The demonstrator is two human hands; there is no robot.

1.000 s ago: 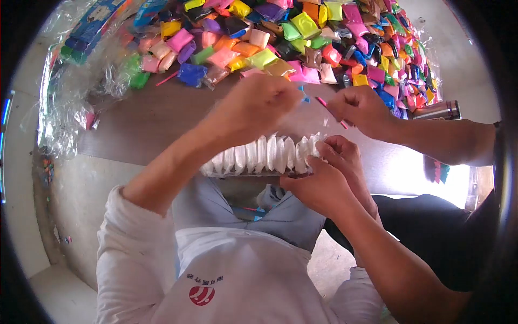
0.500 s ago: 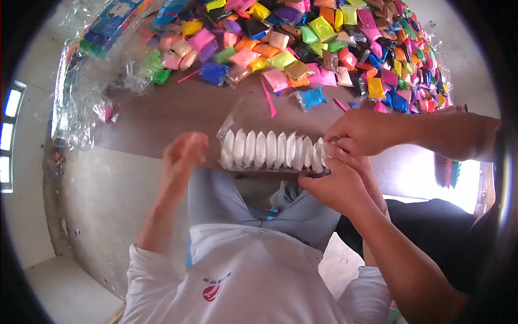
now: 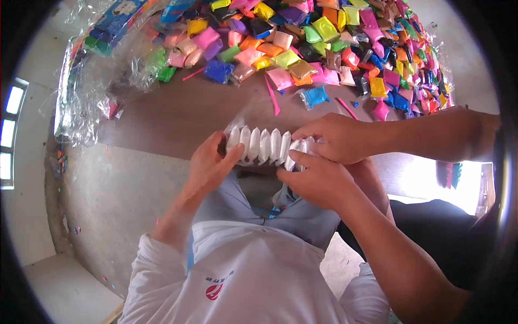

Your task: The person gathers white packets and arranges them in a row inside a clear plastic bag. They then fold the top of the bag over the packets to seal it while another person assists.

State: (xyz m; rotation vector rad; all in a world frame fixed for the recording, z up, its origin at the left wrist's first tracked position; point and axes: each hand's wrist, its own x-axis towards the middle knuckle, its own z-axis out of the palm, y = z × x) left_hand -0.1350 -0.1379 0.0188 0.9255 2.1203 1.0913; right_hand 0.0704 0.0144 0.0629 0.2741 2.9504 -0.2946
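Observation:
A row of several white packets (image 3: 264, 147) in clear plastic lies near the table's front edge. My left hand (image 3: 210, 162) holds its left end, the thumb in front and the fingers behind. Two hands of a co-worker reach in from the right: the upper hand (image 3: 337, 137) and the lower hand (image 3: 315, 181) pinch and cover the row's right end. Behind them, my right hand is hidden. Only my right wrist and forearm (image 3: 373, 186) show beneath the co-worker's arms, so its grip cannot be seen.
Many coloured packets (image 3: 324, 29) are heaped along the table's far side. Crumpled clear plastic bags (image 3: 89, 102) lie at the left. A blue packet (image 3: 314, 97) and thin pink strips (image 3: 273, 97) rest on the brown table (image 3: 162, 119) beyond the row.
My left hand has moved right and closed on the row's left end. The co-worker's hands have shifted left over the packets, now covering my right hand.

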